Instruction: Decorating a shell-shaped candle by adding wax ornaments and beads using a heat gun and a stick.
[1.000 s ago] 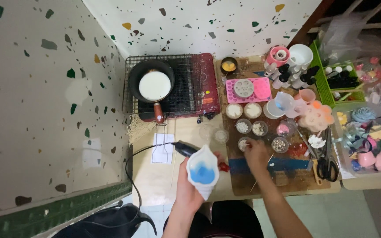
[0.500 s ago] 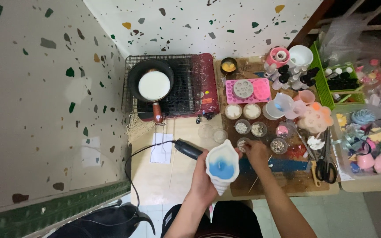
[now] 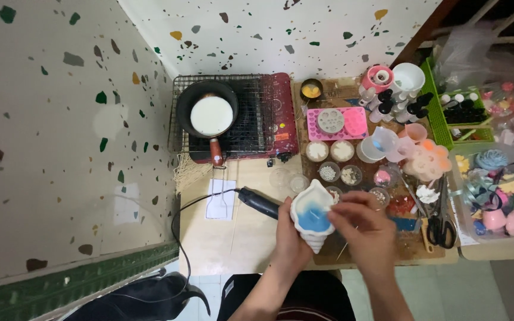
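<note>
My left hand [image 3: 290,241] holds a white conch-shaped shell [image 3: 312,215] upright, its hollow filled with blue wax. My right hand [image 3: 364,229] hovers at the shell's right rim, fingers pinched together over the opening; whatever it pinches is too small to see. Both hands are above the front edge of a wooden board [image 3: 382,248], just in front of small round cups of beads and shells [image 3: 350,175].
A black pan of white liquid [image 3: 211,115] sits on a red stove with a wire rack [image 3: 251,119]. A black corded tool [image 3: 258,203] lies left of the shell. Pink moulds [image 3: 335,122], dropper bottles [image 3: 397,104], scissors [image 3: 441,220] and trays of trinkets [image 3: 495,190] crowd the right.
My left hand raised the shell and shifted it right over the board. My right hand left the bead cup and came to the shell's rim with fingers pinched.
</note>
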